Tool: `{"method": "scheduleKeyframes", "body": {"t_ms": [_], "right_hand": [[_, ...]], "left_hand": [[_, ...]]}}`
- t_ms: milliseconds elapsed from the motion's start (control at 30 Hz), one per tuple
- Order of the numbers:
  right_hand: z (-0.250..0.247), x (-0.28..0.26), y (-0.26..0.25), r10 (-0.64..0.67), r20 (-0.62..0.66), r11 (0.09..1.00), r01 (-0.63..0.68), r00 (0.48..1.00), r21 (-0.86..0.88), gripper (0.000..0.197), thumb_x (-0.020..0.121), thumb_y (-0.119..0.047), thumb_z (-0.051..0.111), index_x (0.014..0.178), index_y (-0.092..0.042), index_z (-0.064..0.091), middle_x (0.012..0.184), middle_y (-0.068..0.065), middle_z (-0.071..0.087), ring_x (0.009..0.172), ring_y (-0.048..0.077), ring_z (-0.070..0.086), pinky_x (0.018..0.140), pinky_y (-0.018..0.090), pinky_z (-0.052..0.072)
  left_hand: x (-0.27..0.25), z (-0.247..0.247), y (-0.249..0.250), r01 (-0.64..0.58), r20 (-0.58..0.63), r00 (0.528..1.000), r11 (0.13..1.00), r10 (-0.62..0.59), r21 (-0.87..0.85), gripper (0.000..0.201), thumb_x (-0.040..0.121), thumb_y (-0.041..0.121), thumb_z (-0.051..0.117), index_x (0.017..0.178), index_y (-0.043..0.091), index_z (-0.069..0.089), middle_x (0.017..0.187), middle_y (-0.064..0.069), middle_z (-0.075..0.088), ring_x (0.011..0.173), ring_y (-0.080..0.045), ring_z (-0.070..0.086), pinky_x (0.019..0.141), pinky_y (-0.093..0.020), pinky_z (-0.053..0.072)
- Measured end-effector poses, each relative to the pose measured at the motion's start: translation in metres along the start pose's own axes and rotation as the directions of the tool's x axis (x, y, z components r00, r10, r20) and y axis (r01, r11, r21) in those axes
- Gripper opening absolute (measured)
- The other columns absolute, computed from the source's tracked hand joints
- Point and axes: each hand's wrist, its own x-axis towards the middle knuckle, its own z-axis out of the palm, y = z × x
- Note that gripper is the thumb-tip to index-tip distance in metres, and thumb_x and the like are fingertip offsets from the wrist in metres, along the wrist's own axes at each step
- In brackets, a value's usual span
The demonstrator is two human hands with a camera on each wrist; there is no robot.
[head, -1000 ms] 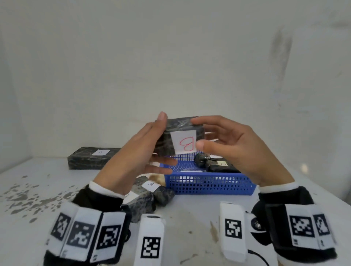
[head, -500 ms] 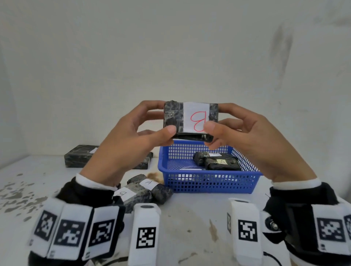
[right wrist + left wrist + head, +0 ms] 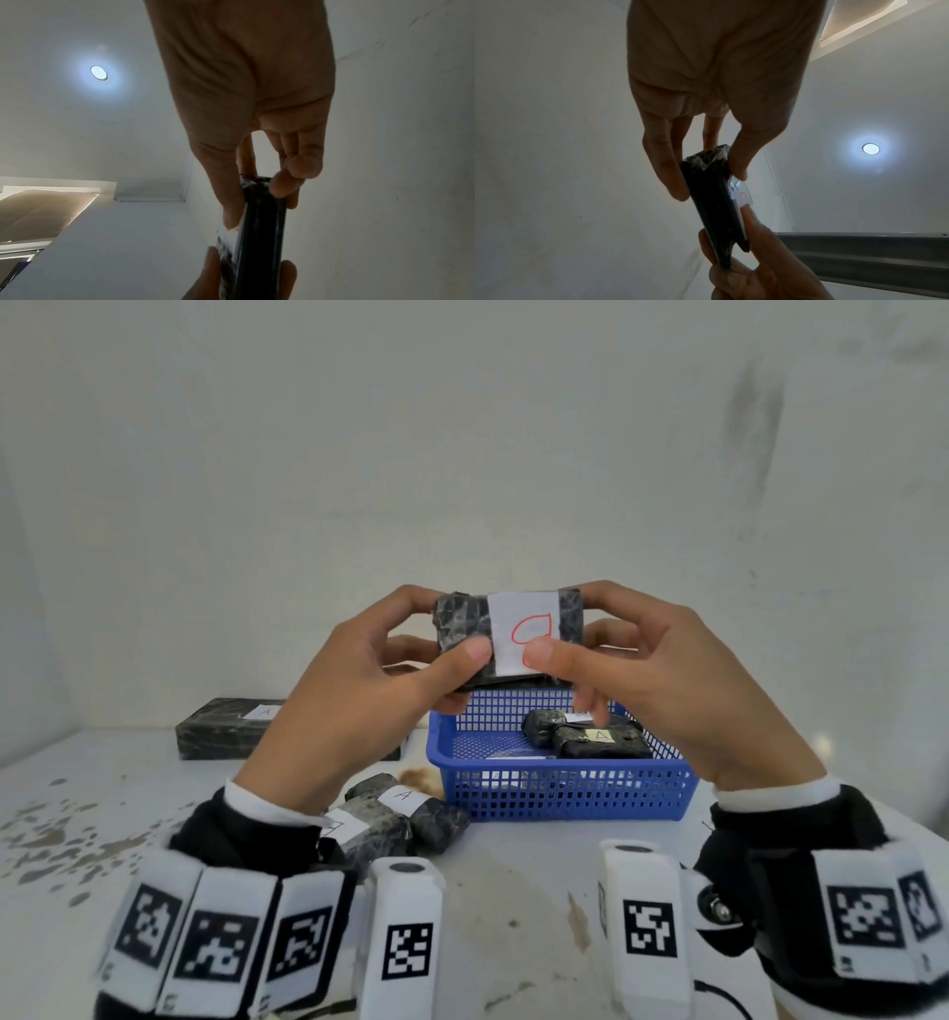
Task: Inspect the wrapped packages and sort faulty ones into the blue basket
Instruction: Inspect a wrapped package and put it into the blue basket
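Above the blue basket [image 3: 565,793], the wrapped package [image 3: 462,621] is pinched at its ends by left hand [image 3: 354,706] and right hand [image 3: 683,695]; fingertip-only grip risks a slip; thumbs hide label faults.

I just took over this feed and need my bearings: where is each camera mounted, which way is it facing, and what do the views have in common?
Head: worn on the head, looking forward and down at the table, blue basket and wall; shows both hands and the marker-tagged wrist bands.
Left wrist: looks along the left hand up toward the ceiling lamp.
Right wrist: looks along the right hand, also up toward the ceiling.
Shared: all three show the held package, pinched by both hands.
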Motion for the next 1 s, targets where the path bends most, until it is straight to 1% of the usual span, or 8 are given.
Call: {"method": "scheduleKeyframes", "body": {"t_ms": [67,167,333,533,667,800,900,1000], "right_hand": [[0.0002,-0.0005,-0.0005,-0.006,0.007,1.0,0.005,1.0,0.017,0.031,0.075,-0.032,0.08,0.104,-0.024,0.075,0.072,-0.001,0.071,0.052,0.015,0.056,0.054,0.025,0.051],[0.0015,-0.0007,-0.0014,-0.016,0.012,0.999,0.015,1.0,0.038,0.038,0.067,-0.041,0.077,0.101,-0.024,0.075,0.08,0.006,0.074,0.052,0.017,0.057,0.055,0.027,0.051],[0.0018,-0.0005,-0.002,-0.025,0.002,1.0,0.025,1.0,0.019,0.032,0.073,-0.046,0.071,0.097,-0.024,0.075,0.061,-0.001,0.066,0.047,0.017,0.057,0.057,0.022,0.05],[0.0067,0.0008,-0.0013,-0.036,-0.01,0.999,0.037,0.999,0.018,0.034,0.07,-0.053,0.068,0.09,-0.027,0.076,0.075,0.0,0.072,0.053,0.02,0.06,0.054,0.029,0.052],[0.0077,-0.0012,-0.0031,-0.041,-0.009,0.999,0.041,0.999,0.008,0.033,0.071,-0.051,0.069,0.092,-0.026,0.076,0.076,-0.002,0.07,0.052,0.019,0.059,0.051,0.028,0.05],[0.0086,-0.002,-0.0038,-0.041,0.005,0.995,0.04,0.999,0.092,0.035,0.073,-0.04,0.072,0.1,-0.018,0.076,0.094,0.001,0.072,0.054,0.023,0.064,0.051,0.03,0.053],[0.0098,-0.0015,-0.0045,-0.01,-0.024,0.991,0.013,1.0,0.132,0.036,0.074,-0.046,0.07,0.098,-0.021,0.076,0.104,-0.001,0.074,0.062,0.025,0.068,0.06,0.032,0.055],[0.0084,-0.0007,-0.0027,-0.045,-0.037,0.994,0.048,0.998,0.102,0.017,0.09,-0.02,0.071,0.105,-0.029,0.07,0.108,-0.005,0.071,0.07,0.028,0.073,0.068,0.033,0.057]], "left_hand": [[-0.0001,-0.0006,0.0002,0.0,-0.002,1.0,1.0,0.0,-0.025,0.039,0.066,0.043,0.068,0.1,0.024,0.066,0.085,-0.01,0.076,0.07,-0.026,0.073,0.082,-0.038,0.057],[-0.0007,-0.0022,0.0001,0.001,-0.002,1.0,0.998,-0.001,-0.064,0.033,0.066,0.038,0.068,0.096,0.022,0.067,0.085,-0.012,0.076,0.066,-0.024,0.073,0.076,-0.03,0.06],[-0.0024,-0.0027,0.0027,0.004,0.011,1.0,0.995,-0.003,-0.104,0.02,0.077,0.028,0.067,0.095,0.019,0.068,0.087,-0.015,0.075,0.066,-0.019,0.072,0.065,-0.02,0.057],[-0.0021,-0.0029,0.0017,-0.019,-0.002,1.0,0.998,0.019,-0.063,0.039,0.059,0.047,0.071,0.089,0.023,0.068,0.089,-0.011,0.075,0.072,-0.025,0.074,0.08,-0.038,0.059],[-0.003,-0.0006,0.0028,-0.05,-0.048,0.998,0.998,0.049,-0.029,0.037,0.057,0.053,0.069,0.085,0.029,0.066,0.084,0.0,0.073,0.065,-0.02,0.072,0.065,-0.034,0.059],[-0.0045,0.0034,0.0069,-0.047,-0.06,0.997,0.999,0.045,-0.027,0.042,0.064,0.052,0.065,0.1,0.031,0.061,0.102,0.006,0.07,0.064,-0.025,0.073,0.058,-0.033,0.059],[-0.0024,0.0008,0.0041,-0.036,-0.074,0.997,0.996,0.03,-0.081,0.052,0.075,0.052,0.073,0.121,0.034,0.056,0.113,0.005,0.068,0.074,-0.025,0.074,0.074,-0.04,0.059],[0.0006,-0.0028,-0.0007,0.0,-0.058,0.998,0.996,-0.006,-0.095,0.056,0.074,0.037,0.074,0.127,0.03,0.056,0.118,0.01,0.068,0.087,-0.022,0.074,0.093,-0.048,0.052]]}}
